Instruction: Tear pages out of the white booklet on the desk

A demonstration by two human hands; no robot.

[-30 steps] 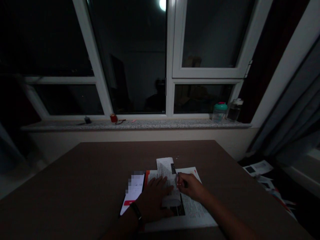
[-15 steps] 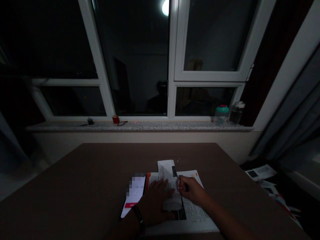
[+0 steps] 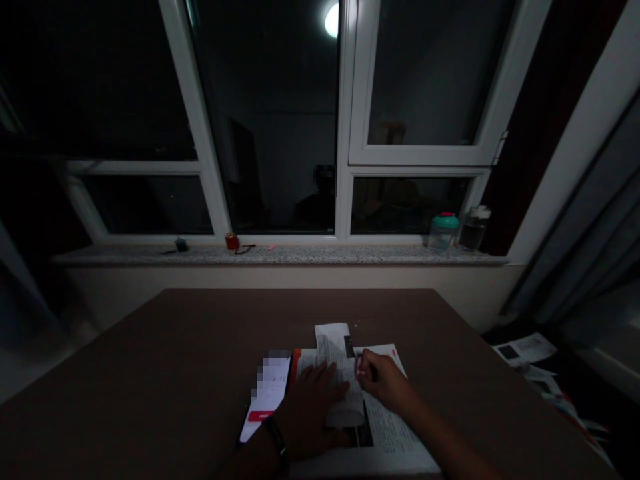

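Note:
My left hand [image 3: 315,407] lies flat with fingers spread, pressing on a narrow printed paper strip [image 3: 331,340]. The strip rests over an open printed magazine or booklet [image 3: 400,437], and its near part curls up beside my thumb. Closed in a pinch, my right hand [image 3: 379,377] holds a small pinkish object [image 3: 359,365] against the strip's right edge. Its kind is hard to make out in the dim light. Left of the booklet lies a lit phone [image 3: 270,383], partly behind my left wrist, which wears a dark band.
Tiny paper scraps [image 3: 357,324] lie beyond the strip on the brown table [image 3: 225,333]. On the granite sill [image 3: 300,253] are a red jar [image 3: 232,241], a dark small bottle [image 3: 181,245], a teal-lidded bottle [image 3: 443,231] and a white-capped bottle [image 3: 474,228]. Papers [image 3: 527,348] lie right of the table.
The view has tilted slightly, so the scene sits a little lower. Both hands stay nearly in place on the paper, with only a slight shift of my right hand.

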